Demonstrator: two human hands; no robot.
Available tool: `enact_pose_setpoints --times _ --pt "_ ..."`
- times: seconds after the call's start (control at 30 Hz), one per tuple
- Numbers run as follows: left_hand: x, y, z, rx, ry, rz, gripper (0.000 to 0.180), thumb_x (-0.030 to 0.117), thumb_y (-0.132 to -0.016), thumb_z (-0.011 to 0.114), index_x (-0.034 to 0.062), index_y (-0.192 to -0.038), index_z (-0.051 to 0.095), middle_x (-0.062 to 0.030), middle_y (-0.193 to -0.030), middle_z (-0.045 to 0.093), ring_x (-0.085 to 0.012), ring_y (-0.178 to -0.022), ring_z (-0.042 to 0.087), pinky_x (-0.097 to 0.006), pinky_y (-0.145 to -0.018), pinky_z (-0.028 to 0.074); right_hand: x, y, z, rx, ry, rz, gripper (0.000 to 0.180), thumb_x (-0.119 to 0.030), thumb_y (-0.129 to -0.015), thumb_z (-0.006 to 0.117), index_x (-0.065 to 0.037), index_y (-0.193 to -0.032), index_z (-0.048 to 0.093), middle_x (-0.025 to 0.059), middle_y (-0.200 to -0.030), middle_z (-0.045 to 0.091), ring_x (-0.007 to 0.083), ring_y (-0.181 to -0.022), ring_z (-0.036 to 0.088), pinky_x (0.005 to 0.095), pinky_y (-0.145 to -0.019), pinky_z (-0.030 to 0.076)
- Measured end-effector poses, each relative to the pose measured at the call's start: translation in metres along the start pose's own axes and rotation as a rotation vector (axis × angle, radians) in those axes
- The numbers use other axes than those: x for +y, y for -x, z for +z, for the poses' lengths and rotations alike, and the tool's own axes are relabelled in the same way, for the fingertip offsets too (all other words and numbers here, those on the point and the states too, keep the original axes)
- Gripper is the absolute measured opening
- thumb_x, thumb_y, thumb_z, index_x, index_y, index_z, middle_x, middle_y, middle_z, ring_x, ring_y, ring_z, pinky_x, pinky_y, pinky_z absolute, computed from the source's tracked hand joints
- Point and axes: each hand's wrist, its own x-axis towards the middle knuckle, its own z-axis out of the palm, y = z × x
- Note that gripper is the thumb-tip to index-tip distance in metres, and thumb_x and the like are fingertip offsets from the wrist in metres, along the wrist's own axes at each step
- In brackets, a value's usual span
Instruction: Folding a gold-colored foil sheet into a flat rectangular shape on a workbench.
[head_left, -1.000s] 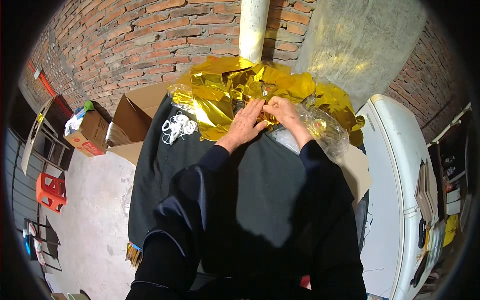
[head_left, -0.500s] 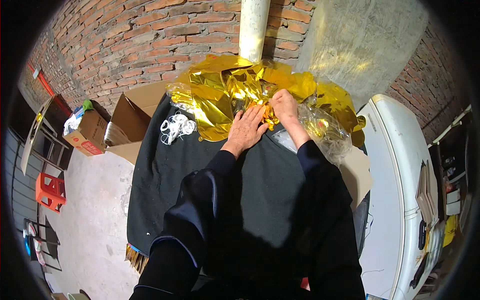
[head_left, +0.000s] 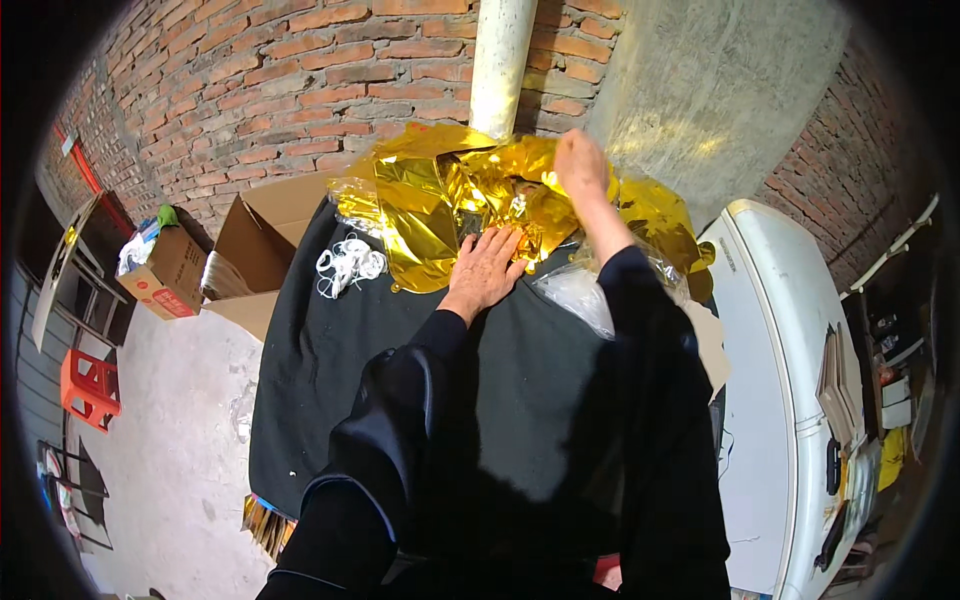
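Gold foil (head_left: 408, 212) is lying in a loose, crumpled heap at the upper centre of the frame, at the far end of the black-covered counter (head_left: 530, 430). A white pipe (head_left: 500, 70) is standing behind it against a brick wall (head_left: 330, 80).

Left hand (head_left: 484, 270), centre of frame: resting palm down at the near edge of the heap, fingertips touching the foil. Grip is lying flat with fingers slightly spread, pinching nothing that shows.

Right hand (head_left: 582, 165), upper right of centre: hanging over the right part of the foil, fingers turned away from view. Cannot tell whether this grip is pressed together or pinching anything.

Nearby: white loops (head_left: 350, 266) are lying in a tangle left of the foil; a clear plastic bag (head_left: 578, 298) is lying right of the left hand, partly behind the right sleeve (head_left: 645, 320). An open cardboard box (head_left: 262, 245) is standing at the left of the counter.

Risks (judgement): the foil is looking thin, so a hard pull against the pressing left hand could be tearing or creasing it. Light left-hand pressure could be letting the whole heap slide. Overlapping layers could be catching on one another, dragging unwanted sheets along. A wide sideways sweep could be snagging the bag or the loops.
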Motion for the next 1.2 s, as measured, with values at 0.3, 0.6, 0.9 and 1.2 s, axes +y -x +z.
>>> enact_pose_setpoints --times 0.3,0.6,0.9,1.2 --pt "0.017 -0.014 0.0 0.019 0.031 0.057 0.058 0.049 -0.104 0.044 0.0128 -0.15 0.046 -0.0078 -0.154 0.046 -0.0283 -0.143 0.04 -0.049 -0.117 0.028 0.002 -0.176 -0.184 0.685 -0.01 -0.349 0.029 -0.032 -0.095 0.06 -0.007 -0.108 0.069 0.0142 -0.089 0.074 0.0321 -0.079 0.073 0.0439 -0.071 0.056" --pt "-0.005 0.0 -0.003 0.013 0.032 0.01 0.058 0.048 -0.102 0.047 0.0131 -0.148 0.049 -0.008 -0.152 0.049 -0.0284 -0.143 0.039 -0.05 -0.115 0.03 -0.104 -0.14 -0.294 0.953 -0.25 -0.538 0.025 -0.027 -0.09 0.07 -0.005 -0.093 0.059 0.0165 -0.078 0.067 0.0293 -0.073 0.065 0.0424 -0.07 0.051" --pt "0.033 -0.095 -0.028 -0.32 0.064 0.038 0.065 0.061 -0.099 0.037 0.0185 -0.146 0.05 -0.0071 -0.152 0.049 -0.0292 -0.14 0.046 -0.051 -0.115 0.036 -0.102 -0.084 -0.319 0.715 -0.166 -0.735 0.019 -0.019 -0.096 0.064 -0.002 -0.096 0.055 0.0126 -0.073 0.062 0.018 -0.067 0.057 0.0364 -0.064 0.047" --pt "-0.049 -0.177 -0.055 -0.342 0.637 -0.067 0.083 0.06 -0.1 0.045 0.001 -0.156 0.03 -0.0259 -0.154 0.043 -0.0418 -0.139 0.046 -0.043 -0.116 0.034 -0.078 -0.057 -0.288 0.575 -0.209 -0.653 0.024 -0.024 -0.098 0.064 -0.002 -0.097 0.054 0.0093 -0.069 0.058 0.0148 -0.065 0.053 0.0363 -0.061 0.045"
